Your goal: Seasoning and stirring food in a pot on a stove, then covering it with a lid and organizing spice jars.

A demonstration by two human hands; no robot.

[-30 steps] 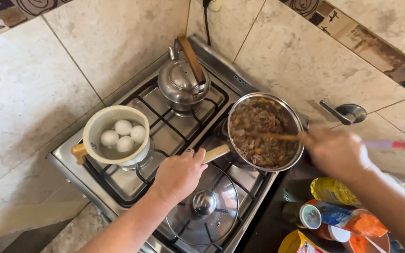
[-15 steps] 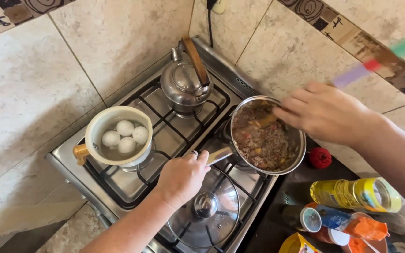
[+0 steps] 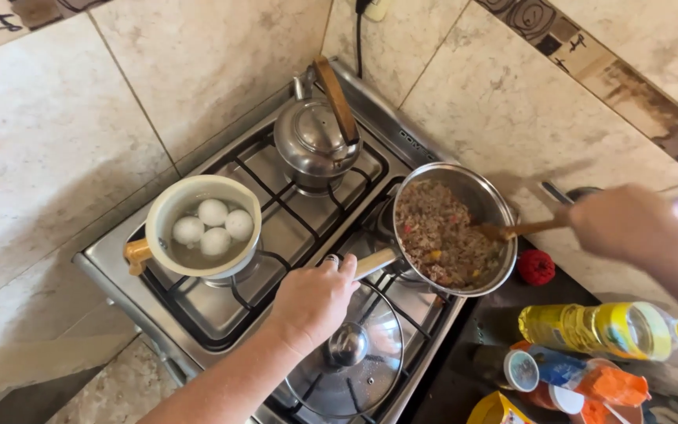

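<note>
**Stirring a pan of rice mix on the stove**

The round steel frying pan full of brown rice-and-veg mix [image 3: 450, 229] sits on the stove's right rear burner, roughly dead centre of the view. Left hand [image 3: 313, 299] has its fingers wrapped tight around the pan's pale handle [image 3: 373, 263], which sticks out toward 8 o'clock. Right hand [image 3: 621, 222], at 3 o'clock from the pan, has its fingers closed on a wooden spoon [image 3: 513, 229] whose tip is down in the food.

At 11 o'clock from the pan there's a shiny steel kettle with a wooden handle [image 3: 315, 141]. At 9 o'clock, a cream enamel pot with four white eggs in water [image 3: 204, 228]. A glass lid with a steel knob [image 3: 348, 349] lies at 7 o'clock, just under the left wrist. A yellow oil bottle [image 3: 590, 330] lies on the dark surface at 4 o'clock.
</note>
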